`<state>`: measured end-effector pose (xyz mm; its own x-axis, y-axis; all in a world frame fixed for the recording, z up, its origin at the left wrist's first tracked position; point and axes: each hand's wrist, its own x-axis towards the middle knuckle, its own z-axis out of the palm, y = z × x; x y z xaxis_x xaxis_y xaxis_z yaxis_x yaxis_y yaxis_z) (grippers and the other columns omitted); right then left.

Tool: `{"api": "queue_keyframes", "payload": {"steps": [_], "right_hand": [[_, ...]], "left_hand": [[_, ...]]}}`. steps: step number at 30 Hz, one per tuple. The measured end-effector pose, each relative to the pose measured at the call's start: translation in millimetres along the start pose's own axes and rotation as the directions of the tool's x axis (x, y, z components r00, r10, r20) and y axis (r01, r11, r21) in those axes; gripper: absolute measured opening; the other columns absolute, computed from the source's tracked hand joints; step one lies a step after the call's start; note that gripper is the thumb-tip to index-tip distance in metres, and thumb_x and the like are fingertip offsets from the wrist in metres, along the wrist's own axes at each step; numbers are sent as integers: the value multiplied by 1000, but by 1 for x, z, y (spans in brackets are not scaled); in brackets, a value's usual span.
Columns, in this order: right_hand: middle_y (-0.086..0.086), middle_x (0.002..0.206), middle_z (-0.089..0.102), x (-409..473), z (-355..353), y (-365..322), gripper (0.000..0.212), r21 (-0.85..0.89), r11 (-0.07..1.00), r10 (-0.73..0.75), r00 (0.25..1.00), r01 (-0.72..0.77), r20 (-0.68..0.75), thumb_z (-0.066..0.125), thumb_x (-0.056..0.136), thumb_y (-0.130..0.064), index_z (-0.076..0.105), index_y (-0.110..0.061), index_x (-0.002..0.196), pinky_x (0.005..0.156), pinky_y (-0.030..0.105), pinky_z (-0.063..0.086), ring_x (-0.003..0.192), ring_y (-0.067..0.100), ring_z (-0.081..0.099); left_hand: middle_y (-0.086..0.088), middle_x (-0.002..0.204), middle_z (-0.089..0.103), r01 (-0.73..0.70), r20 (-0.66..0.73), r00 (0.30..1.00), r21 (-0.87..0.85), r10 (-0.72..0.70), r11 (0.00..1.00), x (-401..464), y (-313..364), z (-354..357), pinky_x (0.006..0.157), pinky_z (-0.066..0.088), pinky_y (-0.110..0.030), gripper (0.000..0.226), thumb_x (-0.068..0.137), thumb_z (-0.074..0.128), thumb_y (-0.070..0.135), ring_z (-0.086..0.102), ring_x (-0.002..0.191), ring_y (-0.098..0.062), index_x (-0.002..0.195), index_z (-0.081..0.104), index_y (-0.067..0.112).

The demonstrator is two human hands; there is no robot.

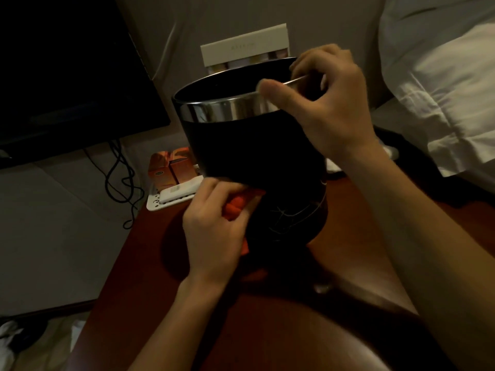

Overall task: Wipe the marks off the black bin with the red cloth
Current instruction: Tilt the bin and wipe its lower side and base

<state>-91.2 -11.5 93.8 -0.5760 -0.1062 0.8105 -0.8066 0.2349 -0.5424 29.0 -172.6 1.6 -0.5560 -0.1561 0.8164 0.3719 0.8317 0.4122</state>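
The bin (251,145) stands tilted on the red-brown table (139,285). The right hand (329,103) grips its rim, thumb outside. The left hand (214,226) clutches the cloth (235,207) against its lower wall, beside white marks (289,218).

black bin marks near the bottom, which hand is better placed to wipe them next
Left. The left hand already grips the red cloth against the black bin, just beside the pale marks. The right hand is busy gripping the rim to steady it.
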Motion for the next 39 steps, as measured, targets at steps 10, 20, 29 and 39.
{"api": "queue_keyframes", "payload": {"steps": [10, 20, 29, 39], "right_hand": [[-1, 106, 56, -3, 5, -3, 50, 35, 999, 7, 1000, -6, -29, 68, 78, -64, 53, -17, 79, 83, 7, 38, 109, 17, 50], [4, 121, 52, -1, -7, 20, 62, 112, 993, 33, 999, -37, 38, 70, 77, -64, 60, -9, 104, 91, 15, 44, 115, 17, 53], [5, 115, 54, -1, -6, 18, 45, 138, 990, 27, 999, -31, 27, 72, 76, -63, 50, -27, 90, 86, 18, 44, 106, 21, 54], [3, 110, 51, 0, -1, 19, 49, 120, 993, 9, 1000, -10, 9, 70, 74, -72, 45, -33, 87, 88, 29, 48, 102, 21, 52]], "left_hand": [[13, 96, 57, 186, -2, 982, -45, -187, 981, -24, -28, -3, 78, 42, -5, 23, 77, 73, 32, 56, 91, 10, 98, 63, 29], [9, 94, 59, 201, -10, 979, -91, -203, 975, -21, -35, -10, 74, 46, -13, 16, 91, 64, 39, 58, 86, -4, 101, 57, 29], [12, 96, 60, 189, -53, 978, -175, -201, 966, -3, -24, -9, 80, 45, -12, 16, 83, 69, 28, 58, 93, 2, 97, 61, 25], [13, 101, 54, 159, 193, 971, -76, -142, 984, -28, -33, 1, 81, 43, -6, 21, 78, 74, 29, 55, 97, 9, 94, 67, 17]]}}
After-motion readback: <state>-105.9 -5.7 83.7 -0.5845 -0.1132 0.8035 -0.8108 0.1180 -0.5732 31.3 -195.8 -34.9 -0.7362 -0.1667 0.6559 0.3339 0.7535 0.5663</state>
